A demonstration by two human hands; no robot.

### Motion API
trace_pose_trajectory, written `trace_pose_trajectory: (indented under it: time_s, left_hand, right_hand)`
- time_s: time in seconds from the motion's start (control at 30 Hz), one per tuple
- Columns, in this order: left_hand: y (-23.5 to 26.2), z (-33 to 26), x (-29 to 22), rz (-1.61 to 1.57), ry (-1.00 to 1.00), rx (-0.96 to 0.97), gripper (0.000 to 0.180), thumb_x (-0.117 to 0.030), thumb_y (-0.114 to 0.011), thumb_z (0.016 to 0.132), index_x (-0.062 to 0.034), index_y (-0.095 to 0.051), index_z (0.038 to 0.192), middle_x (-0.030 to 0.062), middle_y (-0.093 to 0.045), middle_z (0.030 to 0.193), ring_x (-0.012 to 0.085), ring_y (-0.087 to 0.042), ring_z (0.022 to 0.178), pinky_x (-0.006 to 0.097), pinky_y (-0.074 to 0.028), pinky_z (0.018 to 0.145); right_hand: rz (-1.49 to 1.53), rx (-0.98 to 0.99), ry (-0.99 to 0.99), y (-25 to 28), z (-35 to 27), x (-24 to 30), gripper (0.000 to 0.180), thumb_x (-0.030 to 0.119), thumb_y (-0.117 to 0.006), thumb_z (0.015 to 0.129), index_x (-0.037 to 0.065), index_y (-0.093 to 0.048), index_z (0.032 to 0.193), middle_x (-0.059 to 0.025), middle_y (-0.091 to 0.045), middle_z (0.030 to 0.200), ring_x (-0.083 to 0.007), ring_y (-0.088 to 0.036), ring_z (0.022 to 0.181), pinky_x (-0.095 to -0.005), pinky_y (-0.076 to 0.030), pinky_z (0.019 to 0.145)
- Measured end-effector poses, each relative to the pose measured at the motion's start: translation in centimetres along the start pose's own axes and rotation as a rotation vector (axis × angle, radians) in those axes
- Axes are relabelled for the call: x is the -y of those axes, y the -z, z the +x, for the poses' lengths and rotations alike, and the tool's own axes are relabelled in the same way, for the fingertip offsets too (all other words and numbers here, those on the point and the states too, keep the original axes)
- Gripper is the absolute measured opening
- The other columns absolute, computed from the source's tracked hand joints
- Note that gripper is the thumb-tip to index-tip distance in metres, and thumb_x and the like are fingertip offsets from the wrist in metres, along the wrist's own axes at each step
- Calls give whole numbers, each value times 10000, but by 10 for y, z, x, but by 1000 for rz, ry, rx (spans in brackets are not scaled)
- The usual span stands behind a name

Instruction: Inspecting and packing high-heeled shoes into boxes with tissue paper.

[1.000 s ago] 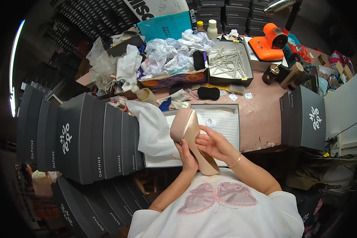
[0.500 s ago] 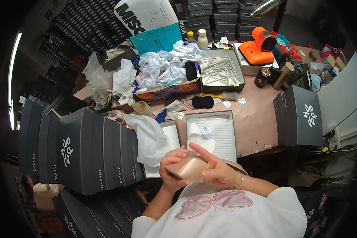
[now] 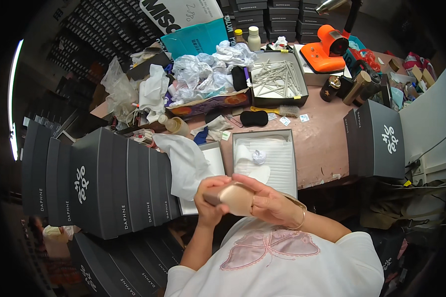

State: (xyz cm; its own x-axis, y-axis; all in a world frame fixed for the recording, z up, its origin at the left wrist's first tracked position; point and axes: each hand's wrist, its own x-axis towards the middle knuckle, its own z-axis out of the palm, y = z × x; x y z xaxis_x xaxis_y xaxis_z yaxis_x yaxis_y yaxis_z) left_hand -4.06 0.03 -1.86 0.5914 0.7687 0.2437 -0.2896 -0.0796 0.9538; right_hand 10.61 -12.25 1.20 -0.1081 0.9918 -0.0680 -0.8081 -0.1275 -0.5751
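A beige high-heeled shoe [image 3: 230, 197] lies sideways between both hands, close to my chest. My left hand [image 3: 209, 202] grips its left end. My right hand [image 3: 267, 200] covers its right side, fingers curled over it, a bracelet on the wrist. Just beyond the hands stands an open grey shoe box [image 3: 282, 163] lined with white paper, a second beige shoe [image 3: 252, 168] and a small wad of paper lying in it. To its left, the box lid [image 3: 210, 158] holds loose white tissue paper [image 3: 183, 161].
Stacked dark shoe boxes [image 3: 109, 180] rise at my left, and another [image 3: 379, 138] stands at the table's right edge. Farther back are crumpled plastic bags [image 3: 203, 72], a tray of pale sticks [image 3: 277, 79], bottles and an orange tool [image 3: 327, 47].
A second ago I held the shoe upright above the box lid. Both hands have since pulled it down toward my chest and turned it sideways.
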Motion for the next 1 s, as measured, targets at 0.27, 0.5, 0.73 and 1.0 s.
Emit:
trace_pose_trajectory:
  time_s: [0.27, 0.5, 0.73, 1.0]
  left_hand:
    - [33, 44, 39, -231, 560, 98, 517, -483, -681, 836, -31, -555, 1053, 36, -607, 923, 101, -591, 828, 253, -496, 748]
    - [36, 23, 77, -218, 873, -48, 551, -527, -491, 939, -11, -555, 1120, 88, -619, 1025, 164, -606, 928, 302, -505, 805]
    - [63, 4, 79, -168, 926, -182, 584, -544, -499, 928, 5, -556, 1117, 104, -619, 1021, 185, -611, 916, 315, -509, 796]
    - [66, -4, 56, -114, 765, -152, 556, -540, -470, 941, -29, -531, 1152, 98, -606, 1075, 180, -596, 985, 322, -487, 866]
  right_hand:
    - [-1540, 336, 32, 45, -13, 20, 712, 569, -311, 958, 3, -303, 1389, -233, -400, 1357, -350, -383, 1297, -598, -69, 1121]
    - [-1458, 289, -200, 80, 55, -33, 699, 551, -152, 980, -47, -513, 967, -238, -501, 1029, -372, -453, 1119, -596, -42, 1111]
    - [-1333, 205, -169, 78, 73, -68, 798, 596, -95, 964, -65, -530, 1065, -275, -537, 1096, -394, -453, 1169, -559, -73, 1122]
    - [-1462, 267, -60, 56, 64, -70, 731, 541, -131, 986, -69, -514, 1115, -258, -534, 1047, -388, -457, 1144, -584, -98, 1106]
